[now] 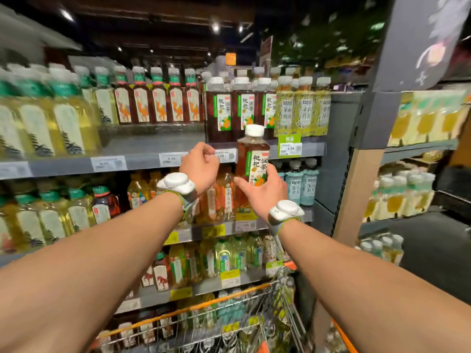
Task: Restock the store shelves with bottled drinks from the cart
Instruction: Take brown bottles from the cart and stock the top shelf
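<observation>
My right hand (pixel 263 188) grips a brown tea bottle (pixel 251 155) with a white cap and a white-and-green label, held upright in front of the top shelf's edge (pixel 142 161). Just behind it on that shelf stand matching brown tea bottles (pixel 220 112). My left hand (pixel 200 165) is raised beside the bottle at shelf-edge height, its fingers loosely curled and holding nothing. The wire cart (pixel 229 324) with an orange rim sits low in view and holds several bottles.
Yellow tea bottles (pixel 61 118) fill the top shelf's left, with a bare stretch of shelf (pixel 153 141) in front of red-labelled bottles (pixel 159 103). Lower shelves are packed with drinks. A grey upright post (pixel 377 103) and another shelving unit stand to the right.
</observation>
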